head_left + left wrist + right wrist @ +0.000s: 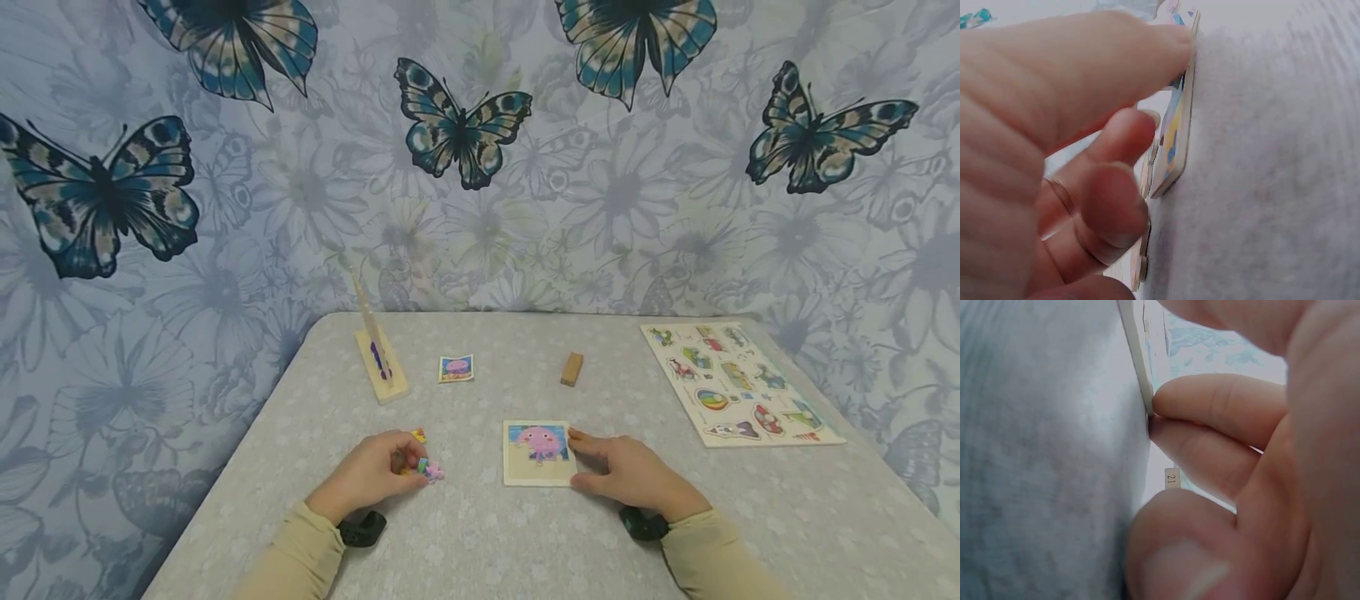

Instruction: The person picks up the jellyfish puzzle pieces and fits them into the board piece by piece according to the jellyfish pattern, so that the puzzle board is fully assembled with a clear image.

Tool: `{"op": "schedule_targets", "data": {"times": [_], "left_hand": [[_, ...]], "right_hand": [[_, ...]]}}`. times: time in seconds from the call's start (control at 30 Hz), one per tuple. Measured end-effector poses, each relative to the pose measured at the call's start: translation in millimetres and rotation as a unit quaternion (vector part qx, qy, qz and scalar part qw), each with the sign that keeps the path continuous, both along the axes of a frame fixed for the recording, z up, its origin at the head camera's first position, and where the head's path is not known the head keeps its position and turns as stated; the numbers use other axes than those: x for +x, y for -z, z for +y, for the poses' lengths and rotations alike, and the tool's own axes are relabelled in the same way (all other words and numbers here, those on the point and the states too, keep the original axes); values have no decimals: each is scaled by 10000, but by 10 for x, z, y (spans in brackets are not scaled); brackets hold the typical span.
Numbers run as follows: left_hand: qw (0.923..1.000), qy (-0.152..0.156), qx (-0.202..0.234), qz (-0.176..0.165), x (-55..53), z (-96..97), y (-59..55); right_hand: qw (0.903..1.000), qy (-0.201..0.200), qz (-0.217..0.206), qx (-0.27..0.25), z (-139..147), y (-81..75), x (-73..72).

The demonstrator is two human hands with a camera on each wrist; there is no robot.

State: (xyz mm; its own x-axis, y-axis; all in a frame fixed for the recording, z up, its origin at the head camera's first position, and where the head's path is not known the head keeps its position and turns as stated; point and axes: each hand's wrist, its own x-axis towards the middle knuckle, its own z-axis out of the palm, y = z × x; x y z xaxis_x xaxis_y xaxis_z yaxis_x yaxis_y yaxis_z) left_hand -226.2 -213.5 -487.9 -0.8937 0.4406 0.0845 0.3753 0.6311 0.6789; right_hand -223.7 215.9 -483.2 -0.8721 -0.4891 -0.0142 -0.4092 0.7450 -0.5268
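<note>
In the head view my left hand is at small colourful wooden puzzle pieces on the table, left of centre. The left wrist view shows the thumb on one flat piece, with the fingers curled beside it and more thin pieces behind. My right hand touches the right edge of a square wooden puzzle board, index finger near its upper corner and thumb near its lower one. A pink octopus picture fills the board's upper part; bare wood shows below. In the right wrist view fingertips meet the board's edge.
Behind the board lie a small octopus picture card and a small wooden block. A wooden stand with an upright panel is at back left. A large picture puzzle board lies at right. A butterfly-patterned wall closes the far side.
</note>
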Motion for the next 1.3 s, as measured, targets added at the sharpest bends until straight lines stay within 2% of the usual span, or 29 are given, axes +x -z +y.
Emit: {"op": "schedule_targets", "data": {"times": [0.2, 0.4, 0.6, 0.8, 0.93, 1.17, 1.3], "left_hand": [[9998, -169, 60, -46, 5, 20, -14], [9989, -287, 374, -43, -1, 31, -37], [9974, -350, 637, 9, -5, 35, -24], [9886, -411, 1448, -85, -4, 38, 28], [9807, -585, 1837, -324, -9, 54, 40], [9773, -689, 1958, -431, -13, 104, 16], [9769, -684, 1930, -616, -38, 229, -72]], "right_hand": [[10000, -16, 26, -51, 5, -21, 20], [10000, -66, -5, -38, -1, -38, -21], [9996, -197, 199, 82, 0, -38, -30], [9997, -243, -10, -20, -7, -44, -18], [9995, -202, -211, -116, -13, -57, -39], [9991, -101, -317, -263, -10, -42, -53], [9983, -37, -481, -315, 22, -3, -34]]}}
